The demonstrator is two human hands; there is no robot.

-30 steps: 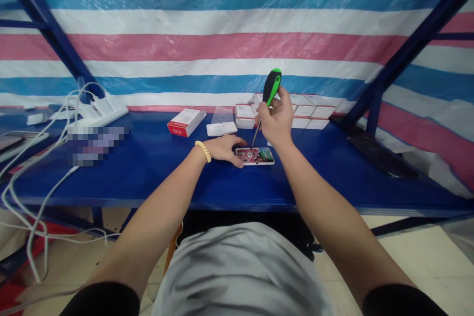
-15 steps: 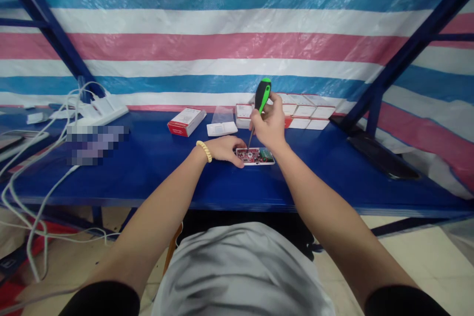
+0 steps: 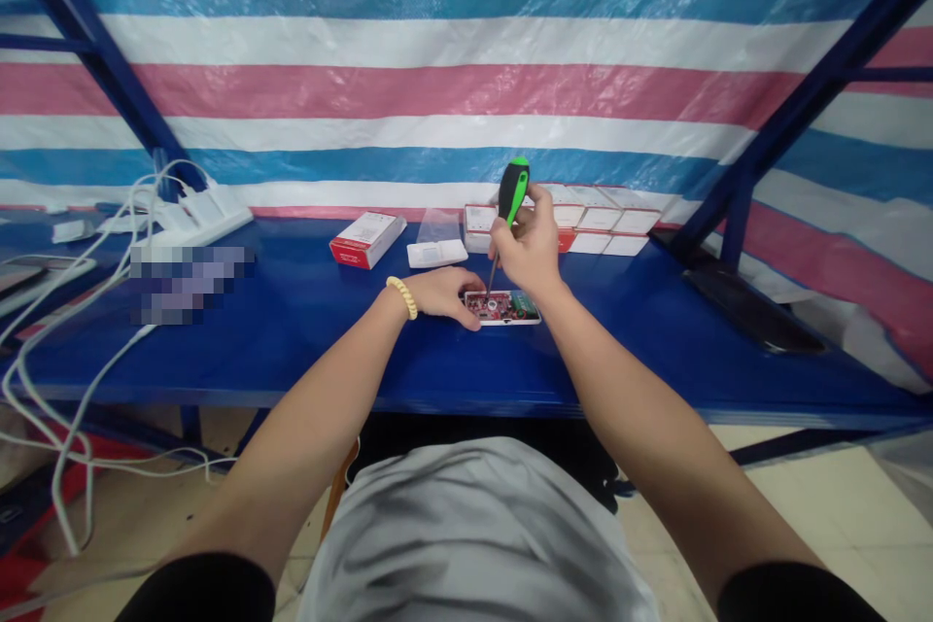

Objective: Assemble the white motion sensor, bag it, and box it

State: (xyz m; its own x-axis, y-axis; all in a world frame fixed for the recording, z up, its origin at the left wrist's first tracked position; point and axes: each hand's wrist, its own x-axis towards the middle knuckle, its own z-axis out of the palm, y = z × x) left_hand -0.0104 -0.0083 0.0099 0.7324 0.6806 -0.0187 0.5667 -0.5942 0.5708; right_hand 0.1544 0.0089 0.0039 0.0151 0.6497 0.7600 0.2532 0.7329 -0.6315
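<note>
A white housing with a red circuit board (image 3: 502, 308) inside lies flat on the blue table, its right end showing a green part. My left hand (image 3: 442, 293), with a yellow coiled band at the wrist, grips the left end of this housing between thumb and fingers. In my right hand (image 3: 532, 243) is a screwdriver (image 3: 514, 191) with a black and green handle. Its shaft points steeply down, and the tip meets the left part of the board. Whether the tip sits in a screw is too small to tell.
Behind my hands lie a white plastic cover (image 3: 437, 254), a red and white box (image 3: 367, 240) and a row of stacked white boxes (image 3: 598, 219). At left stands a power strip (image 3: 211, 214) with white cables (image 3: 80, 311). A dark flat object (image 3: 754, 309) lies at right.
The screwdriver handle has tilted slightly to the left and dropped a little, with my right hand shifting along. My left hand and the circuit board stay in place.
</note>
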